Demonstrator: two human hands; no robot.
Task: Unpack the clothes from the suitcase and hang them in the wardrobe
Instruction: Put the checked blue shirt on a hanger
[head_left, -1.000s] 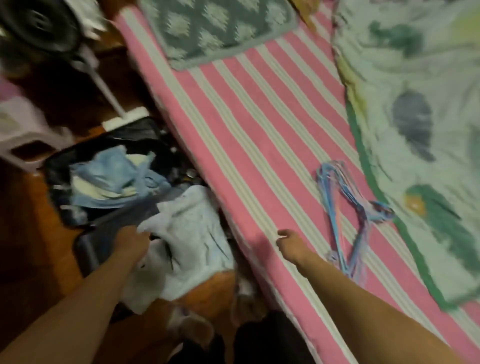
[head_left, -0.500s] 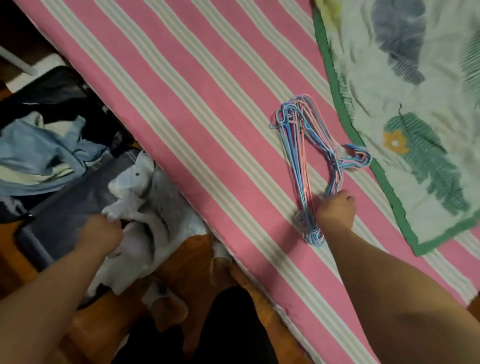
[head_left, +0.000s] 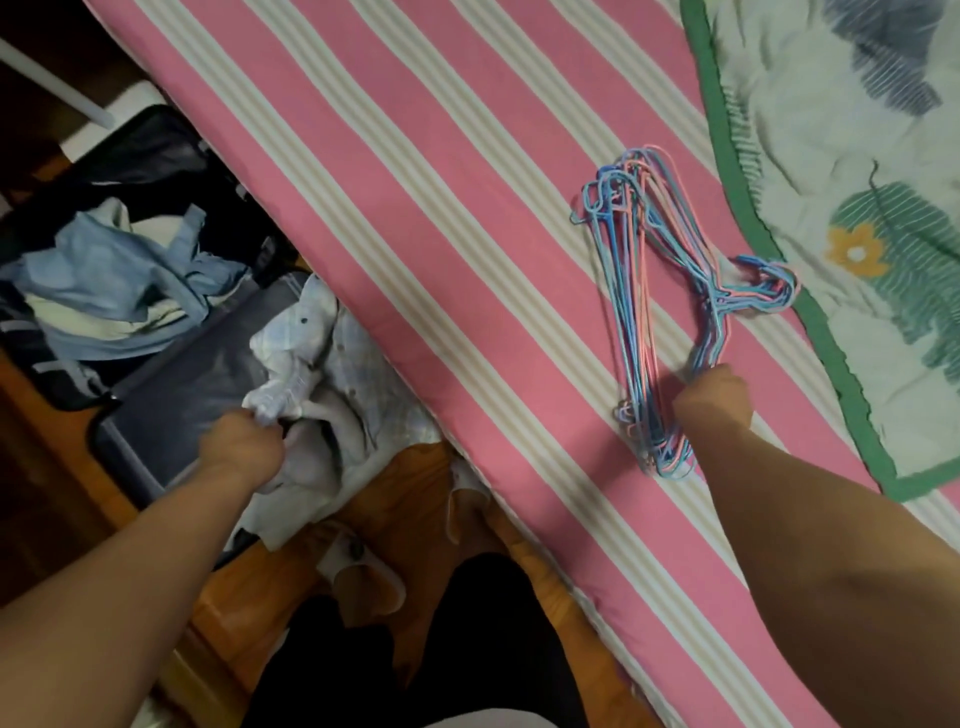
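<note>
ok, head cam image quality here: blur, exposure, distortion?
Head view: suitcase side and floor underexposed, bed sheet evenly lit; slight motion softness on the left hand and shirt; hangers fairly crisp; stripes bow slightly from the wide-angle lens; no glare.

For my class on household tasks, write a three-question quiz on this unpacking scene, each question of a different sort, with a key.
1. True or false: the left hand grips a pale checked shirt at the open suitcase.
2. The bundle of wire hangers lies on: A) the floor, B) the pink striped sheet, C) the leaf-print blanket.
3. Fill in: the right hand is at the hangers' ____ end, the one nearest the person.

Key
1. True; the fingers are curled round the cloth.
2. B; the hooks point toward the blanket's green border.
3. Lower; whether it grips them cannot be seen, as the fingers are hidden.
</note>
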